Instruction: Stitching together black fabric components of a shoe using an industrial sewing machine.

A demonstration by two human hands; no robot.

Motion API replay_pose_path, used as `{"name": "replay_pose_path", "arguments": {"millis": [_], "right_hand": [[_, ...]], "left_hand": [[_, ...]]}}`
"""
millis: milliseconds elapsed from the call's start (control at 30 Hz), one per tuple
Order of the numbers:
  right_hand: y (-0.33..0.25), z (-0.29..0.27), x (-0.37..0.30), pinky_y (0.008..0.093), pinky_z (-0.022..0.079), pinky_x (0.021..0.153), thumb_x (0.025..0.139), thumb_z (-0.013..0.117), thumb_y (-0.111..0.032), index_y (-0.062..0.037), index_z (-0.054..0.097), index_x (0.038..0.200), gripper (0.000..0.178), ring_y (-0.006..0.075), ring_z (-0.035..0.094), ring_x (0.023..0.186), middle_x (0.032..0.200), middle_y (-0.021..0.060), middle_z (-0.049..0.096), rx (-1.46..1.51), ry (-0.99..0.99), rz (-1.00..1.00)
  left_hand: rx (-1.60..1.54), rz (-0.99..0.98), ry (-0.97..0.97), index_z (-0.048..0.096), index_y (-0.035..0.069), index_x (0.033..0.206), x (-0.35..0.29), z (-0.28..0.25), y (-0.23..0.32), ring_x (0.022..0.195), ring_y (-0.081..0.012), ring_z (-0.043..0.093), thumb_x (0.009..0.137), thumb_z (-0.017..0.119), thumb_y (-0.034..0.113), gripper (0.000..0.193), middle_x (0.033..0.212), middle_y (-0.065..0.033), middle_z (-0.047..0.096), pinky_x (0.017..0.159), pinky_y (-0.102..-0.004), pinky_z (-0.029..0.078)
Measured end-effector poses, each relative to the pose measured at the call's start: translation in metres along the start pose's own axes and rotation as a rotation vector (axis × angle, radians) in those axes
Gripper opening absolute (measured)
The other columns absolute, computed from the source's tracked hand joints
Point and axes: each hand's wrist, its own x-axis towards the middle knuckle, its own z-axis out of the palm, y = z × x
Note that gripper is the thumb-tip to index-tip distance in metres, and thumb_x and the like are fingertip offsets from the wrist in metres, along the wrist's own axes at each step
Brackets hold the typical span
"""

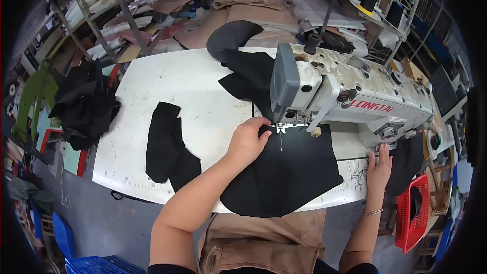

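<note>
Left hand rests on black fabric panel, lower centre, pinch unclear; right hand, fingers extended, at sewing machine. Panel looks light, soft; best held flat by edges.

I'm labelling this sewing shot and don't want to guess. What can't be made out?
All in the head view:
Black cloth under the left hand: hidden by that hand.
Needle tip near the presser foot: too small.
Whether the right hand touches the sewing machine: contact too small to tell.
Dark sleeves: cut off by the lower edge.
</note>
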Motion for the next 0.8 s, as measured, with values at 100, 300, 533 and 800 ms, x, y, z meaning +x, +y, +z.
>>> {"name": "replay_pose_path", "arguments": {"millis": [100, 300, 533, 800], "right_hand": [[-0.005, 0.002, -0.002, 0.0459, 0.030, 0.108, 0.090, 0.060, -0.022, 0.0008, 0.048, 0.132, 0.049, 0.0363, 0.044, 0.128, 0.137, 0.0206, 0.047, -0.012, -0.002, 0.006], [-0.082, -0.067, -0.025, 0.0486, 0.026, 0.110, 0.078, 0.072, -0.028, -0.0054, 0.040, 0.140, 0.073, 0.0385, 0.034, 0.135, 0.146, 0.0171, 0.036, 0.447, -0.090, -0.253], [-0.142, -0.072, -0.069, 0.0462, 0.034, 0.106, 0.075, 0.072, -0.026, -0.0050, 0.048, 0.133, 0.066, 0.0327, 0.044, 0.128, 0.137, 0.0146, 0.047, 0.612, -0.534, -0.816], [-0.149, -0.069, -0.069, 0.0460, 0.039, 0.102, 0.079, 0.068, -0.027, -0.0107, 0.057, 0.123, 0.049, 0.0285, 0.049, 0.121, 0.128, 0.0095, 0.054, 0.591, -0.402, -0.817]], "left_hand": [[0.028, 0.075, 0.036, 0.064, 0.002, 0.102, -0.001, 0.000, -0.005, 0.077, -0.0305, 0.064, 0.080, 0.068, 0.012, 0.024, 0.093, -0.0153, 0.066, 0.072, -0.0359, 0.051], [0.337, 0.345, 0.101, 0.061, 0.006, 0.109, -0.023, -0.013, 0.014, 0.107, -0.0359, 0.053, 0.074, 0.075, 0.022, 0.041, 0.125, -0.0130, 0.053, 0.089, -0.0437, 0.045], [0.294, 0.403, -0.425, 0.057, 0.007, 0.125, -0.101, -0.017, 0.042, 0.130, -0.0369, 0.041, 0.065, 0.082, 0.037, 0.071, 0.131, -0.0143, 0.052, 0.105, -0.0451, 0.037], [-0.065, 0.198, -0.136, 0.057, 0.009, 0.124, -0.088, -0.021, 0.055, 0.107, -0.0301, 0.060, 0.071, 0.066, -0.003, 0.055, 0.113, -0.0124, 0.063, 0.090, -0.0375, 0.050]]}}
